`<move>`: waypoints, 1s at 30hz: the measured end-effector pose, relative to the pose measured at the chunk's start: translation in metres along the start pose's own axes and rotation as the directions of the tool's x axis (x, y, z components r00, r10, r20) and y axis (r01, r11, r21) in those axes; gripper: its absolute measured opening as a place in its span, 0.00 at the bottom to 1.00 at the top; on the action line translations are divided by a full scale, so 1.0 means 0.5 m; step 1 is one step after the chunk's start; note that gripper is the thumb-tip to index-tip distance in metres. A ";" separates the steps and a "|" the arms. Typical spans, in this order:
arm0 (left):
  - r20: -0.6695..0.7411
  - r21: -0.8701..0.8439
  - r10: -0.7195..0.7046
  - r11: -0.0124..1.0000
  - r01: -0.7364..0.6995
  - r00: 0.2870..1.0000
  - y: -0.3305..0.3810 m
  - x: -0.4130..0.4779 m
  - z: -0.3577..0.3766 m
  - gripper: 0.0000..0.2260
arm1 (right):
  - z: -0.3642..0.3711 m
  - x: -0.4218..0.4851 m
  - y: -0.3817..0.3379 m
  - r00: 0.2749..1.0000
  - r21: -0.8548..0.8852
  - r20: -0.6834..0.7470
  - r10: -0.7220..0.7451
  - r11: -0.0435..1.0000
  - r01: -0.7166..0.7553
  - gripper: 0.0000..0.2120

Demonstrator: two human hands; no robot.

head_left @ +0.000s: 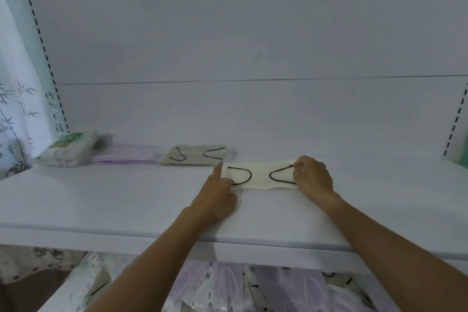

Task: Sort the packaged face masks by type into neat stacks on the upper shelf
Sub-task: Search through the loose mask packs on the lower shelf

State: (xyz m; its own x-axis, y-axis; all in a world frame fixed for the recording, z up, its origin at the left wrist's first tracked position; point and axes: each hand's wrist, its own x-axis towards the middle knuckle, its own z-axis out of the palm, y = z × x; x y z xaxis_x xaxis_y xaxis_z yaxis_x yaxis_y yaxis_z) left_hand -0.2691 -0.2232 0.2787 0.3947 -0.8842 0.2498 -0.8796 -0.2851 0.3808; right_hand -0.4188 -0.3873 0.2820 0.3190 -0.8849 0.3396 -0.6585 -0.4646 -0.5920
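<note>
A packaged cream mask with black ear loops (260,176) lies flat on the white upper shelf (126,200). My left hand (219,197) grips its left end, index finger stretched along the edge. My right hand (312,176) pinches its right end. Behind and to the left stands a stack of the same cream masks (196,156). Further left lies a stack of lilac masks (126,153), and beyond it a stack of white packs with green labels (72,148).
The shelf's white back panel (228,58) rises close behind the stacks, with slotted uprights at both sides. Below the shelf's front edge lies a jumble of loose packaged masks (253,286), lilac and cream. A bamboo-print curtain (15,109) hangs at the left.
</note>
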 end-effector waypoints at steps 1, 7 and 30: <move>0.023 0.022 0.029 0.999 -0.030 0.999 0.002 0.020 0.004 0.16 | -0.001 0.018 0.004 1.000 -0.031 -0.009 0.017 0.999 -0.017 0.12; 0.023 0.077 0.122 0.989 -0.124 0.992 0.037 0.134 0.024 0.16 | 0.012 0.120 0.042 0.995 0.011 -0.096 0.037 0.999 -0.036 0.13; -0.118 0.293 -0.063 0.951 0.095 0.991 -0.022 0.188 0.044 0.21 | 0.057 0.151 0.036 0.988 -0.203 0.118 -0.095 0.972 0.118 0.29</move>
State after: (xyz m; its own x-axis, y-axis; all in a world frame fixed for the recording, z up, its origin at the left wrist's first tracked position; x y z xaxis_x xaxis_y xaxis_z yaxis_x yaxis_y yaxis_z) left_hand -0.2280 -0.3115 0.2783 0.4776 -0.8147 0.3290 -0.8771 -0.4636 0.1253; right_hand -0.3869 -0.4634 0.2761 0.4583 -0.8346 0.3055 -0.7408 -0.5487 -0.3876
